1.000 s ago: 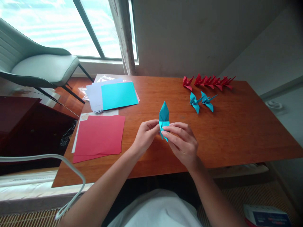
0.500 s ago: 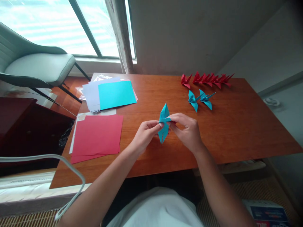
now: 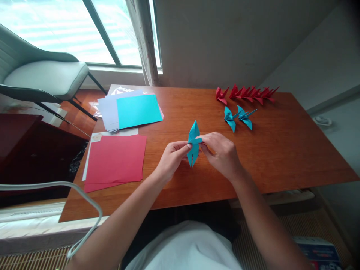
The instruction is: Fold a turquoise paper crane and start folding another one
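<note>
A half-folded blue paper figure (image 3: 193, 132) is held upright just above the brown table (image 3: 295, 150). My left hand (image 3: 170, 159) pinches its left side and my right hand (image 3: 222, 152) pinches a narrow flap that is turned sideways across its middle. Both hands are closed on the paper. Its two pointed lower ends hang between my thumbs. Two finished blue paper cranes (image 3: 237, 117) lie beyond my right hand, and behind them stands a row of several red paper cranes (image 3: 247, 93).
A stack of red paper sheets (image 3: 115, 161) lies at the table's left front. Behind it lies a pile of pale sheets topped by a blue sheet (image 3: 137, 110). A grey chair (image 3: 42, 77) stands by the window, far left.
The lower flap, first folded upward, has been pulled out sideways by my right hand. The figure's split lower points now show. Both hands have moved slightly away from me.
</note>
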`<action>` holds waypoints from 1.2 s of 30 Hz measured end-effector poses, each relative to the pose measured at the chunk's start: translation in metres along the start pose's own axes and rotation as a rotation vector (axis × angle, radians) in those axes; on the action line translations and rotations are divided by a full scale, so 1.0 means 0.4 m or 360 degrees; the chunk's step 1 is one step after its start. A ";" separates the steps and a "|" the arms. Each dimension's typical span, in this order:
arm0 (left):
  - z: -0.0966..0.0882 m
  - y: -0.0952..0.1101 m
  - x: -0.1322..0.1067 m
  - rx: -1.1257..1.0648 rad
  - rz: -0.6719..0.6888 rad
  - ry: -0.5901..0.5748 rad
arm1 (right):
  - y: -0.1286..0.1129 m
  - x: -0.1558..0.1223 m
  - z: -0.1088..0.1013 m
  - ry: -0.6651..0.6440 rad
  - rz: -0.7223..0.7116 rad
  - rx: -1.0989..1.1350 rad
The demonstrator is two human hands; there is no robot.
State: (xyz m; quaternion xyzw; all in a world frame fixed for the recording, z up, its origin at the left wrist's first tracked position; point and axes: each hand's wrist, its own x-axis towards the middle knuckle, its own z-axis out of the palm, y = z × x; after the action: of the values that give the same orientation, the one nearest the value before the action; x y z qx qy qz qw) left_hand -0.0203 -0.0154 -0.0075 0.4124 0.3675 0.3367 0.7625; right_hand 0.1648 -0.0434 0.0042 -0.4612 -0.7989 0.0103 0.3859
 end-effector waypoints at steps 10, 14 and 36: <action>0.000 -0.001 0.000 -0.0025 0.0000 -0.0034 | -0.008 -0.003 0.004 0.0059 -0.0028 0.0054; 0.001 0.000 -0.001 -0.0045 -0.0013 -0.0042 | -0.005 -0.010 0.007 0.0060 -0.0081 -0.0023; 0.001 0.004 -0.001 -0.0224 -0.0092 -0.0005 | -0.024 -0.072 0.022 0.0127 -0.0228 -0.0097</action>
State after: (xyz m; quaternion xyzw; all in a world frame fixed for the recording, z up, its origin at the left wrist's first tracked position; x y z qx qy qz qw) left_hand -0.0204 -0.0153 -0.0058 0.3475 0.3535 0.3389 0.7997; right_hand 0.1602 -0.0672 -0.0158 -0.4145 -0.8138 -0.0598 0.4029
